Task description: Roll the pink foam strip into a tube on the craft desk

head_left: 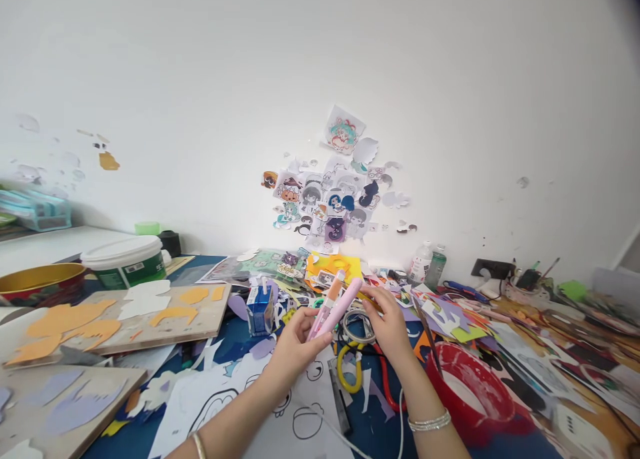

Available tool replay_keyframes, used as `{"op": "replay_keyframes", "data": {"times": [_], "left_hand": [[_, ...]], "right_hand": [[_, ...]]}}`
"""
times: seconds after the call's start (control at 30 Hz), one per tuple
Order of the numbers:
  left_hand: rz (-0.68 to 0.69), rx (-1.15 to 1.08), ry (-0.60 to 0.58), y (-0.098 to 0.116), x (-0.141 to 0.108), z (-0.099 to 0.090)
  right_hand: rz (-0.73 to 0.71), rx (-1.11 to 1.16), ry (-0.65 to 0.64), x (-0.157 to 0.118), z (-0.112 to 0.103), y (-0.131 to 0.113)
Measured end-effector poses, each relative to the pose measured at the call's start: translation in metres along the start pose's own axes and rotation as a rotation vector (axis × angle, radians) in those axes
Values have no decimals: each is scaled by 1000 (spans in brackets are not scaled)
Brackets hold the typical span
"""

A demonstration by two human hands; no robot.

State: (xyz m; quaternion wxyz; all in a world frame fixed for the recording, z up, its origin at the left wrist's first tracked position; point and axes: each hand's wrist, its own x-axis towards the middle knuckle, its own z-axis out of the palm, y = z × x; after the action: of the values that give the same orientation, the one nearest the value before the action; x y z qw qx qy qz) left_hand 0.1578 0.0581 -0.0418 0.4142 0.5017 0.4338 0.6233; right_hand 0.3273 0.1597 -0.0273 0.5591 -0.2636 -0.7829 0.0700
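My left hand [303, 336] is closed around a thick pink pen-shaped tool [341, 307] with a rounded end. A slimmer pen-like stick [331, 296], orange and pale pink with a whitish tip, lies alongside it in the same grip. Both slant up to the right above the cluttered table. My right hand [387, 319] is just right of the pink tool's upper end, fingers bent inward; whatever is between its fingertips is hard to make out. Below the hands lie yellow-handled scissors [350, 372], a coiled grey cable [359, 326] and a white sheet with line drawings [320, 422].
Boards [210, 309] with orange and purple paper cutouts lie left. A blue ink bottle [261, 310] stands beside my left hand. On the right is a red bowl [480, 386] with a brush [427, 332] leaning in it. A white bucket [125, 256] and plastic bottles [436, 267] stand near the wall.
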Motion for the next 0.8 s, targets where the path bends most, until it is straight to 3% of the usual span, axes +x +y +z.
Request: {"op": "replay_keyframes", "data": {"times": [0.4,0.7,0.8], "left_hand": [[4,-17,10,4,0,-1],[-14,-22,-20,6,-4,-1],[-5,-25,-24,5,-3,-2]], "right_hand": [[124,145,-3,0,-1,-2],[51,39,-15,0,1,-1],[12,42,-73,1,-2,0]]}}
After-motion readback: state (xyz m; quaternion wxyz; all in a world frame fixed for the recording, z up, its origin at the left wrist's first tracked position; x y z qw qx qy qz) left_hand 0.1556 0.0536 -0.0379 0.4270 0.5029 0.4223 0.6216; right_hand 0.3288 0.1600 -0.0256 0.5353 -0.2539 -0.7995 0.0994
